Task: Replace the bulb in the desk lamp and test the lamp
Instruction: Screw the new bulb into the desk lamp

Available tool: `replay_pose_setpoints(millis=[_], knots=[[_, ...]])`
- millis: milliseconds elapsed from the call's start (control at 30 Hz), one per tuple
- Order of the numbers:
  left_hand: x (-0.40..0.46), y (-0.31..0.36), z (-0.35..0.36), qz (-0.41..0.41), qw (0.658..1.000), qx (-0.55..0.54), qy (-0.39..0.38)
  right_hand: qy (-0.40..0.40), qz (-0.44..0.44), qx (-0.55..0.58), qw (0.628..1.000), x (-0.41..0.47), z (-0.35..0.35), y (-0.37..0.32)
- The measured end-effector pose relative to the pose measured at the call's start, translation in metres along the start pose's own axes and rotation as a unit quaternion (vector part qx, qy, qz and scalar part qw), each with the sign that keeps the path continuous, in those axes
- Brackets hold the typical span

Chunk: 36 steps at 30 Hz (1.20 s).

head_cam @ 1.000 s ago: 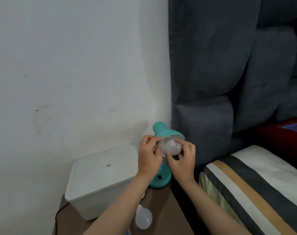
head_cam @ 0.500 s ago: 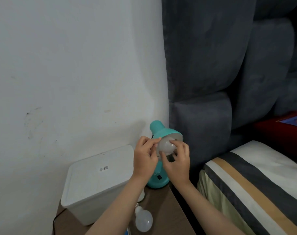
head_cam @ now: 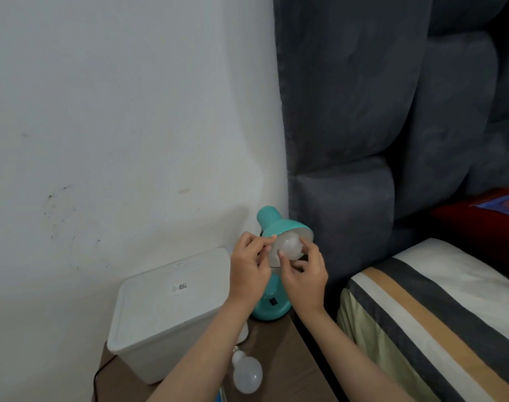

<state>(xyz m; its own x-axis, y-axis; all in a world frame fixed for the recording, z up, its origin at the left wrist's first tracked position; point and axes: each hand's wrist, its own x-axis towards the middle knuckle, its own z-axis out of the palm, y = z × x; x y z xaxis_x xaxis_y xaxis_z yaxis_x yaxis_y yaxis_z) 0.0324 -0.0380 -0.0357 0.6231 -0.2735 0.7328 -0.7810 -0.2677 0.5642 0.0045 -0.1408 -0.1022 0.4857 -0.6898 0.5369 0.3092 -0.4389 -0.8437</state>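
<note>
A teal desk lamp (head_cam: 272, 307) stands at the back of a brown bedside table (head_cam: 279, 369), its shade (head_cam: 279, 223) tilted towards me. A white bulb (head_cam: 289, 247) sits in the mouth of the shade. My right hand (head_cam: 304, 278) grips the bulb with thumb and fingers. My left hand (head_cam: 247, 266) pinches the left rim of the shade. A second white bulb (head_cam: 246, 375) lies loose on the table below my left forearm.
A white lidded plastic box (head_cam: 166, 311) fills the table's left side, against the white wall. A dark cable (head_cam: 98, 375) hangs at the table's left edge. A grey padded headboard (head_cam: 363, 140) and a striped pillow (head_cam: 439, 320) lie to the right.
The bulb now sits deeper in the shade. My right hand's fingers have shifted around it, and my left hand stays on the shade's rim. The view has shifted slightly.
</note>
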Motion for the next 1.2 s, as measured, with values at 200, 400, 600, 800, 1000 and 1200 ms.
replay_pose_setpoints(millis=[200,400,600,800,1000,1200], knots=[[-0.001,0.001,0.001,-0.002,1.0,0.001,0.005,-0.03,-0.042,0.017,0.999,-0.003,0.002,0.001],[-0.002,0.002,0.001,-0.001,1.0,0.007,-0.001,-0.001,0.032,0.001,0.999,0.002,0.001,-0.005],[0.0,0.002,0.0,-0.003,1.0,0.005,0.004,-0.026,-0.006,0.017,1.0,-0.003,0.002,-0.003],[-0.001,0.002,0.0,0.001,1.0,0.007,0.003,0.014,0.067,0.017,0.997,0.001,0.002,-0.013],[-0.001,0.001,0.0,-0.003,1.0,0.002,0.004,-0.014,0.008,0.01,1.0,-0.005,0.005,-0.008],[-0.001,0.002,0.001,-0.001,1.0,0.003,0.006,-0.002,0.029,0.013,0.999,-0.002,0.005,-0.011]])
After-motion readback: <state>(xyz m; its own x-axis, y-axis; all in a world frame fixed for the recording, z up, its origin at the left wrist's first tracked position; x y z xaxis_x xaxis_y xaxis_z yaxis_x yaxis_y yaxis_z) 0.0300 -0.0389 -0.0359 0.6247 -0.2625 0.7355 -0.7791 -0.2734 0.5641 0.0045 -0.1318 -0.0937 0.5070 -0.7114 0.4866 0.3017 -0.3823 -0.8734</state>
